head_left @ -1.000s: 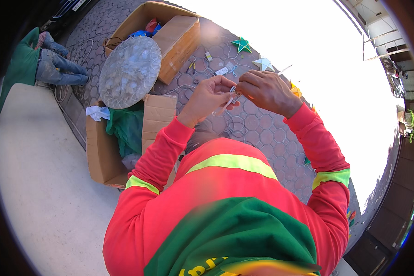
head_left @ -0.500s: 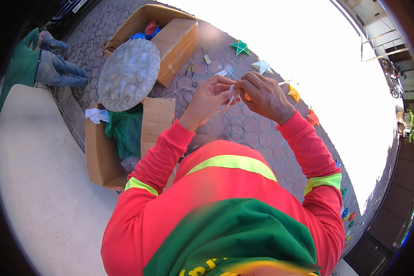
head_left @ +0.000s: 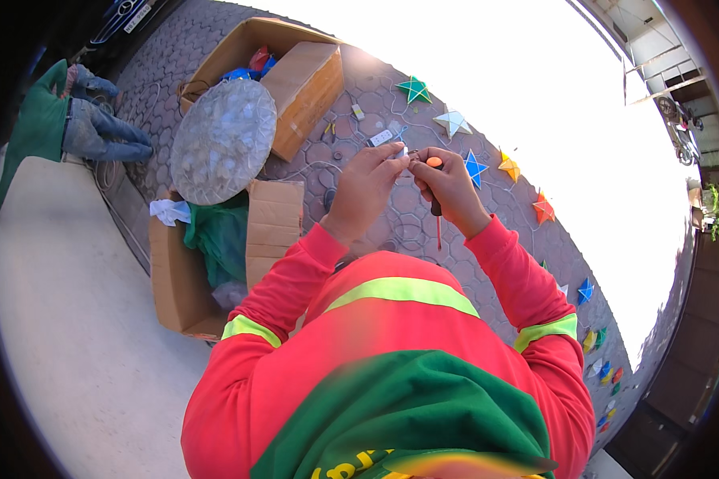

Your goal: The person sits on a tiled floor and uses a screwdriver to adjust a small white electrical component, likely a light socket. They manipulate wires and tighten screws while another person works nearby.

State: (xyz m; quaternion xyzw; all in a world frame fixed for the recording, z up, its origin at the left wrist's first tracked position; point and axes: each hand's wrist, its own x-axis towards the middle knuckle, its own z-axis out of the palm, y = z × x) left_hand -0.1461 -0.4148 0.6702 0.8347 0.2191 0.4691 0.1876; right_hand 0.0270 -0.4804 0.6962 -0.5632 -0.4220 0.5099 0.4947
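Note:
My left hand [head_left: 365, 188] is raised in front of my chest, thumb and fingers pinching a small white piece [head_left: 403, 152], perhaps a plug or connector. My right hand [head_left: 455, 190] meets it there, its fingertips at the piece's right side. Tucked in the right hand is a screwdriver [head_left: 435, 163] with an orange and black handle. Its thin shaft points down toward me. What exactly the right fingertips pinch is too small to make out. Beyond the hands, a white power strip [head_left: 381, 138] lies on the paving.
Star lanterns, including a green one [head_left: 414, 90] and a blue one [head_left: 475, 168], line the paving ahead and right, joined by cord. A round whitish lantern [head_left: 224, 134] leans between open cardboard boxes [head_left: 276, 227]. Yellow-handled pliers [head_left: 328, 131] lie nearby. A person [head_left: 96, 128] bends over at far left.
The screwdriver has swung from pointing outward to pointing down toward me. My right hand has turned and lowered slightly, and the left hand has turned so its back shows more.

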